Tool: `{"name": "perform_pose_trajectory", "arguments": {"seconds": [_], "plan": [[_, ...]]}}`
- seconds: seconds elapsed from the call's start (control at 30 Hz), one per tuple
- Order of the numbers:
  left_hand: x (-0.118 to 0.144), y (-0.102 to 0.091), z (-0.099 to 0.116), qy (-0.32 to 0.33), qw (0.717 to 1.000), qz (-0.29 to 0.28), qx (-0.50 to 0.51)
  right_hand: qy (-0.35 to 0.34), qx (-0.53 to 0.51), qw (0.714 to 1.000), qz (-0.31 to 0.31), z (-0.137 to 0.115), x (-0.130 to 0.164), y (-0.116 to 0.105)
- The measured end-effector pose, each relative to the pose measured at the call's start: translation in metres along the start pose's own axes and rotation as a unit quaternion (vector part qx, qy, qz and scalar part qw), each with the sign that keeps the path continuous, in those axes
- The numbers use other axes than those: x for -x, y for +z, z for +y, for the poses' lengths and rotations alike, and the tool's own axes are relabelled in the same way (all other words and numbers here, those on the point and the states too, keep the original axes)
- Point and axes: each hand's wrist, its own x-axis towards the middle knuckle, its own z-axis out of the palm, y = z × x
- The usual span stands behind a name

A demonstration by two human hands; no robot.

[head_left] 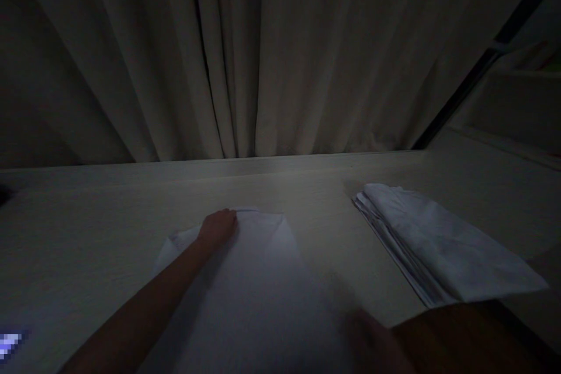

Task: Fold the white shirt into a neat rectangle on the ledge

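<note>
A white cloth (pixel 258 280) lies spread on the pale tabletop, running from the middle of the view down past the bottom edge. My left hand (pixel 219 227) rests at its far edge, fingers bent and closed on the fabric near the upper left corner. At the bottom, my right hand (pixel 374 342) is beside the cloth's right side, close to the table's front edge. It is smeared by motion and dark, so its fingers cannot be made out. To the right sits a stack of folded white cloths (pixel 442 239), apart from both hands.
Dim light covers the pale table (pixel 109 234). Beige curtains (pixel 298 58) hang behind its back edge. A raised box-like piece (pixel 517 108) stands at the far right. Brown wooden floor (pixel 464 339) shows below the stack. A pixelated bright patch (pixel 9 343) is at lower left.
</note>
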Motion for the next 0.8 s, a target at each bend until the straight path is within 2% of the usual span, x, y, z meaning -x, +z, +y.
{"name": "perform_pose_trajectory", "arguments": {"seconds": [0.07,0.17,0.23,0.33,0.5,0.6,0.67,0.8], "plan": [[-0.003,0.024,0.019,0.056,0.998,0.002,0.041,-0.094,0.050,0.994,-0.008,-0.031,-0.054,0.009],[-0.007,0.056,0.035,0.104,0.990,0.022,0.089,-0.287,0.134,0.949,-0.014,-0.079,-0.138,0.032],[-0.010,0.073,0.037,0.112,0.987,0.033,0.111,-0.330,0.184,0.926,-0.030,-0.101,-0.186,0.050],[-0.015,0.088,0.034,0.107,0.984,0.025,0.139,-0.330,0.250,0.909,-0.051,-0.115,-0.236,0.073],[-0.019,0.088,0.032,0.095,0.988,0.000,0.119,-0.349,0.338,0.873,-0.044,-0.105,-0.269,0.090],[-0.020,0.084,0.035,0.077,0.996,-0.040,-0.002,-0.332,0.385,0.861,-0.029,-0.101,-0.276,0.087],[-0.020,0.083,0.037,0.071,0.992,-0.064,-0.083,-0.330,0.411,0.849,-0.025,-0.101,-0.279,0.084],[-0.021,0.080,0.039,0.066,0.985,-0.085,-0.136,-0.353,0.505,0.787,-0.013,-0.109,-0.281,0.080]]}}
